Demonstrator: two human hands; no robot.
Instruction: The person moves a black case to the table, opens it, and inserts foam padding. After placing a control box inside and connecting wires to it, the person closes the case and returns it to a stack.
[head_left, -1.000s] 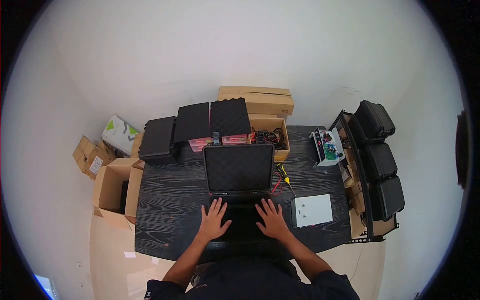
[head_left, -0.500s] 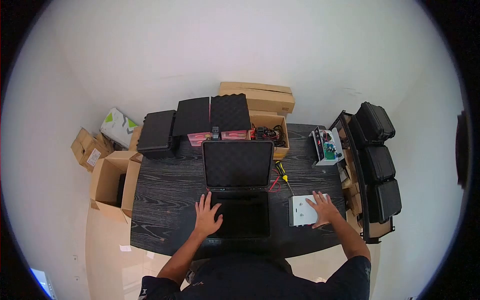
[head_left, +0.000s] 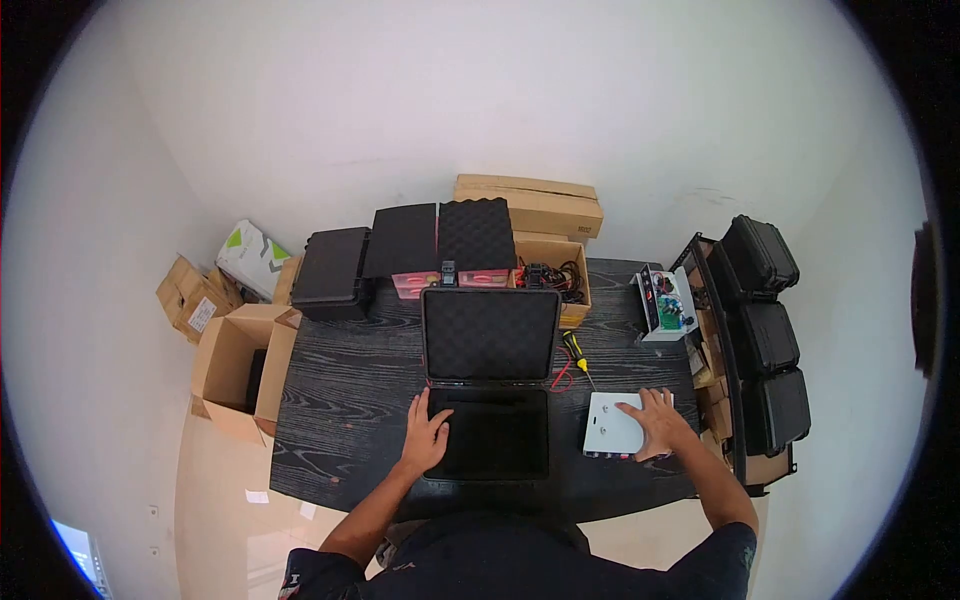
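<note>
A black hard case (head_left: 490, 435) lies in front of me with its foam-lined lid (head_left: 490, 335) raised. My left hand (head_left: 425, 438) rests on the case's left rim, fingers stretched out, thumb apart, holding nothing. To the right, my right hand (head_left: 660, 425) grips a white metal box (head_left: 612, 430) from its right side, with fingers spread across the top and over its edges. Small fittings show on the box's top, and connectors line its near side. Just behind the box lies a yellow-and-black screwdriver (head_left: 576, 350), beside a red cable (head_left: 562, 372).
Behind the lid are foam sheets (head_left: 402, 240), pink-fronted drawers (head_left: 415, 284) and a carton of cables (head_left: 575, 312). An opened device with a green circuit board (head_left: 668, 312) stands back right. Black cases (head_left: 768, 335) fill a right-hand rack; an open carton (head_left: 225, 365) is left.
The whole view has shifted slightly. My left fingers have drawn closer together on the rim. The right hand has curled more around the white box, whose near side shows more.
</note>
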